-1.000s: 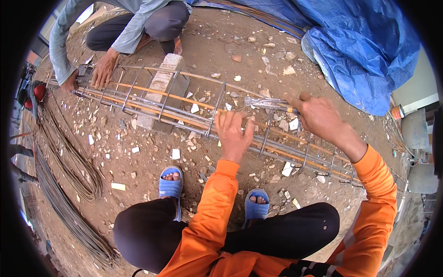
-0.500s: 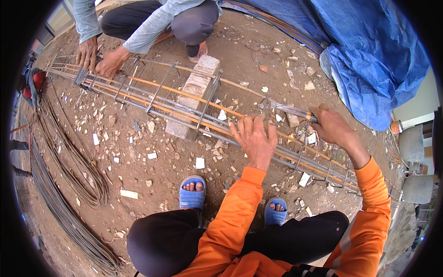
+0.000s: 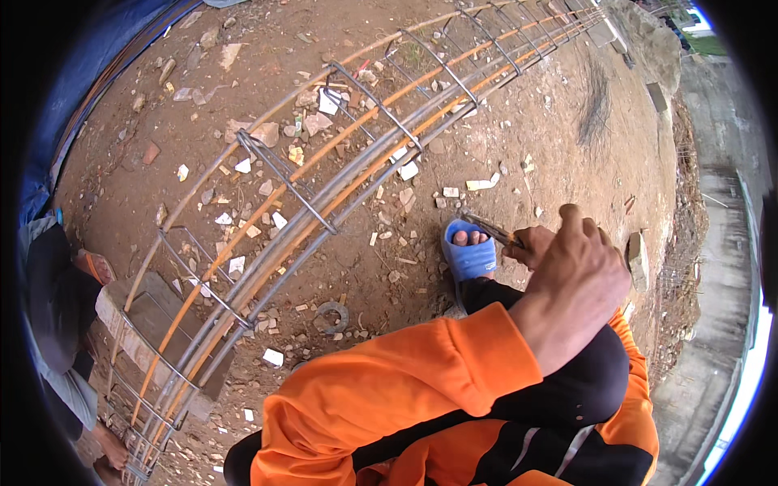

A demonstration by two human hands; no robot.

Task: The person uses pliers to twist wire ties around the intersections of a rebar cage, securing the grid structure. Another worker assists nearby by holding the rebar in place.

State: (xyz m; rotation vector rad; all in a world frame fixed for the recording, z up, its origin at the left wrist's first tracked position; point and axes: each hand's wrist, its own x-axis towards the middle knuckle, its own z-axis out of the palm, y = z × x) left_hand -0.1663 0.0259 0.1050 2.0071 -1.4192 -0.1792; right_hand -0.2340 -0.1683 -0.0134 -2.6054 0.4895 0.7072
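Hands overlap: left hand (image 3: 579,271) covers right hand (image 3: 531,243); right grip holds pliers (image 3: 490,229); left grip unclear.

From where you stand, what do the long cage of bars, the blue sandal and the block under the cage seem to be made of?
The cage of bars looks like steel rebar: thin rods, some rust-orange, some dull grey, tied with bent wire loops. The blue sandal seems moulded rubber or plastic, with a smooth, matte strap. The block looks like concrete: grey, rough and hollow-cored, though dust leaves it open.
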